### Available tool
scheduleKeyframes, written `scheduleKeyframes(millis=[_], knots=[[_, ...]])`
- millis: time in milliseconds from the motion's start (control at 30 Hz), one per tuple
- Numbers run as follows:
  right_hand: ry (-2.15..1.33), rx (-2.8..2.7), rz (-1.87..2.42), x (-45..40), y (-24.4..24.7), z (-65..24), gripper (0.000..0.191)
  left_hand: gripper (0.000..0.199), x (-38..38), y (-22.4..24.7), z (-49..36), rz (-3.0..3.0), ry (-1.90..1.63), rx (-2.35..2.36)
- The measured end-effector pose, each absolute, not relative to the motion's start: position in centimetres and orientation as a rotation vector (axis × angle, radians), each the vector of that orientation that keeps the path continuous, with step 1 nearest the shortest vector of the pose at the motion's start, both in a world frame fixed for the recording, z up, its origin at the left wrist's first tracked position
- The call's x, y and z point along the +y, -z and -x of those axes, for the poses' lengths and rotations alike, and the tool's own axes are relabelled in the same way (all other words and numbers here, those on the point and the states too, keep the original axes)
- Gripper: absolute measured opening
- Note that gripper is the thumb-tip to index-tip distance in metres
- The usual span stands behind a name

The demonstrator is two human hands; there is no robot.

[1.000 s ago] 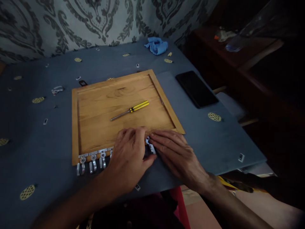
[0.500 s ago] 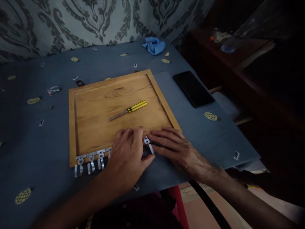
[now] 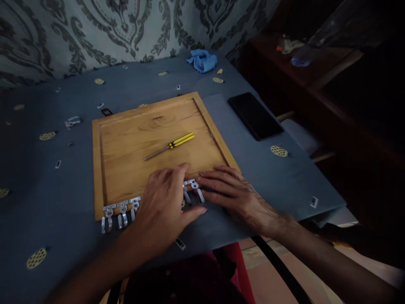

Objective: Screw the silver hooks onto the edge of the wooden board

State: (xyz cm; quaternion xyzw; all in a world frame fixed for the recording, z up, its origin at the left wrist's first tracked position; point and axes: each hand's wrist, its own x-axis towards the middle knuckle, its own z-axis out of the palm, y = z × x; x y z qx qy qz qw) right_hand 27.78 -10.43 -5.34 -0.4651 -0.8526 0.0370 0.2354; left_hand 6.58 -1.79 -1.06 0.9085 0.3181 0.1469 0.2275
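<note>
A wooden board [image 3: 152,126] with a raised rim lies on the table. Along its near rim runs a row of metal hooks [image 3: 122,213], some of them hidden behind my left hand. My left hand [image 3: 166,204] rests over that rim, knuckles bent, thumb held apart from the fingers, gripping nothing visible. Flat on the near right corner lies my right hand [image 3: 232,194], fingers stretched out and tips beside the rightmost hook [image 3: 196,189]. On the board's face is a screwdriver [image 3: 171,145] with a yellow and black handle, touched by neither hand.
A black phone [image 3: 255,115] lies right of the board. At the back is a crumpled blue cloth [image 3: 202,61]. Another metal hook [image 3: 73,121] and a small metal piece [image 3: 72,144] lie to the left. The table edge [image 3: 313,169] drops off at right.
My left hand has shifted slightly left, uncovering another hook beside the rightmost one. My right hand stays nearly where it was. The view has moved a little.
</note>
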Motion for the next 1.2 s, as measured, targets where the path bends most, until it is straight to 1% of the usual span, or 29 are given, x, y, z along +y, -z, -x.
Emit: scheduleKeyframes(millis=[200, 333, 533, 733, 933, 1200], knots=[[-0.099, -2.319, 1.269, -10.37, 5.75, -27.87, 0.037, 0.076, -1.66, 0.88, -5.98, -2.518, -0.368, 0.906], [-0.112, -2.337, 1.267, -10.43, 5.73, -27.95, 0.034, 0.077, -1.91, 1.12, -6.12, -2.555, -0.330, 0.902], [-0.127, -2.345, 1.278, -10.47, 5.48, -27.90, 0.036, 0.069, -1.86, 1.08, -6.21, -2.589, -0.335, 0.907], [-0.139, -2.335, 1.268, -10.43, 5.72, -27.90, 0.036, 0.068, -1.77, 1.02, -6.10, -2.596, -0.336, 0.893], [-0.152, -2.346, 1.292, -10.41, 5.34, -27.83, 0.037, 0.061, -1.77, 0.85, -6.24, -2.559, -0.287, 0.905], [-0.135, -2.343, 1.272, -10.37, 5.47, -27.82, 0.035, 0.062, -1.74, 0.84, -6.25, -2.564, -0.293, 0.895]])
